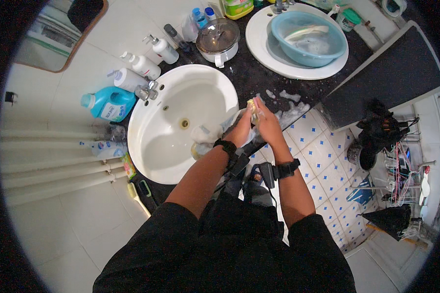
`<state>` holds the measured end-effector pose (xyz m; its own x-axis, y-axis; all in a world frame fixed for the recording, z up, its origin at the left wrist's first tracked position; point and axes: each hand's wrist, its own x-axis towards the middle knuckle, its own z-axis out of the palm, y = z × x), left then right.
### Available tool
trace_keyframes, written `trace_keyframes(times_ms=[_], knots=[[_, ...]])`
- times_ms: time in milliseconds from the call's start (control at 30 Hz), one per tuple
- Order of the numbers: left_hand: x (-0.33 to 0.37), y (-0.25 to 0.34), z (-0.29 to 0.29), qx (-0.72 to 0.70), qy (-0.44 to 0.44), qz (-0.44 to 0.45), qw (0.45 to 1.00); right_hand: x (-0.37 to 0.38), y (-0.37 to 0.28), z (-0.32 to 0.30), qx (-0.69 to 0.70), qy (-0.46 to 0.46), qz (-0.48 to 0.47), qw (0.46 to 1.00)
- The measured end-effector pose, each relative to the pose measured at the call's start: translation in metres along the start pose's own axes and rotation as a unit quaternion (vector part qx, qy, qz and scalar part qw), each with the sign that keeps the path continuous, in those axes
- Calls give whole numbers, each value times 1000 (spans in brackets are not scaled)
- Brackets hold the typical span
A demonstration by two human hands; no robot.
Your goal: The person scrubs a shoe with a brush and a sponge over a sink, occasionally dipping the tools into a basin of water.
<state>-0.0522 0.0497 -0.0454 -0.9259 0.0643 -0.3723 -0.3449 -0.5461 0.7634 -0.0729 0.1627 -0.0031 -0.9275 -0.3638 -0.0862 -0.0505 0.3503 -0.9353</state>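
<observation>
My left hand [240, 131] and my right hand [270, 128] come together at the right rim of the near white sink [149, 161]. Between their closed fingers shows a small soapy yellow thing [252, 104]; its kind is hard to tell, as the fingers cover most of it. Pale, sudsy material [208, 134] lies in the sink beside my left hand, perhaps cloth or thick foam. White foam [291, 115] spreads on the dark counter to the right of my right hand. Each wrist wears a black strap.
A blue basin [283, 49] with soapy water sits in the second sink. Pump bottles [144, 66], a blue detergent jug [113, 103] and a lidded white pot [219, 41] line the counter's back. A brush [138, 198] lies at the near left. Tiled floor [318, 161] is on the right.
</observation>
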Motion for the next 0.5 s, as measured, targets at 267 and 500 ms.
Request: trace_keyframes(times_ms=[267, 500], knots=[[3, -10, -13, -83, -76, 15, 994, -8, 1, 5, 10, 33, 51, 998], [-1, -7, -23, 17, -28, -26, 999, -28, -15, 6, 107, 20, 151, 983]])
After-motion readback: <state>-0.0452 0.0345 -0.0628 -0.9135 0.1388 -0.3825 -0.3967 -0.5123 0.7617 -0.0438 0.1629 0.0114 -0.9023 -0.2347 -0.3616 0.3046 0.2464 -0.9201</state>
